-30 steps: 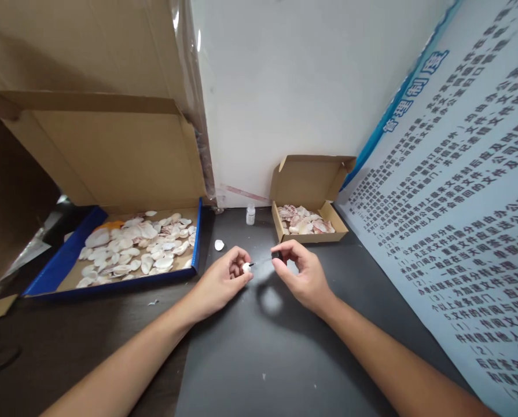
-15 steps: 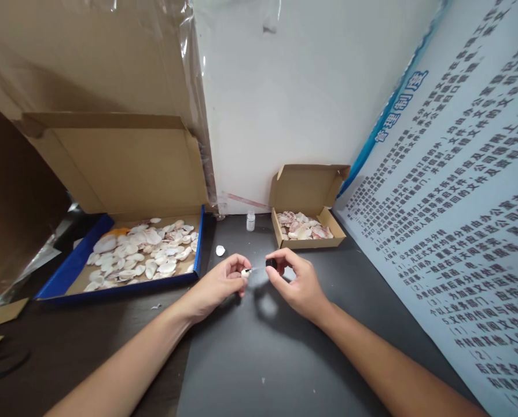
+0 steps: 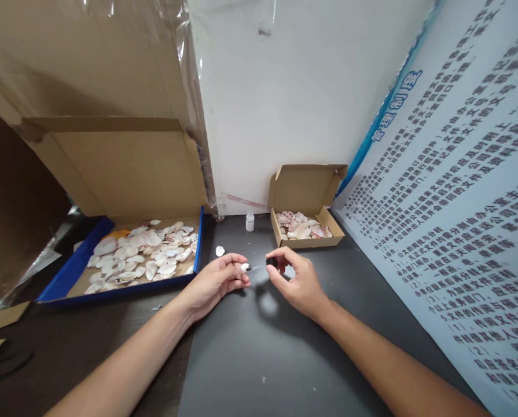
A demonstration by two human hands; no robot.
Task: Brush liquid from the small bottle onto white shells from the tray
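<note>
Between the thumb and fingers of my left hand point(image 3: 219, 279) is a small white shell point(image 3: 244, 267). My right hand point(image 3: 296, 279) pinches the black cap of a brush point(image 3: 271, 263), whose thin clear stem points left. The brush's dark tip meets the shell or lies right at its edge; I cannot tell exactly. Beyond my hands stands a small clear bottle point(image 3: 250, 222) with a label and no cap on it. A single white shell point(image 3: 220, 251) lies on the dark mat, just past my left hand.
At left, a blue-edged cardboard box point(image 3: 124, 289) with its lid up holds many pale shells. A smaller cardboard box point(image 3: 311, 242) at back right contains reddish and white shells. A white wall rises behind, and a printed board point(image 3: 467, 191) slants along the right.
My left fingers have shifted and straightened slightly around the small shell, turning it so that more of it shows. My right hand with the brush has hardly moved.
</note>
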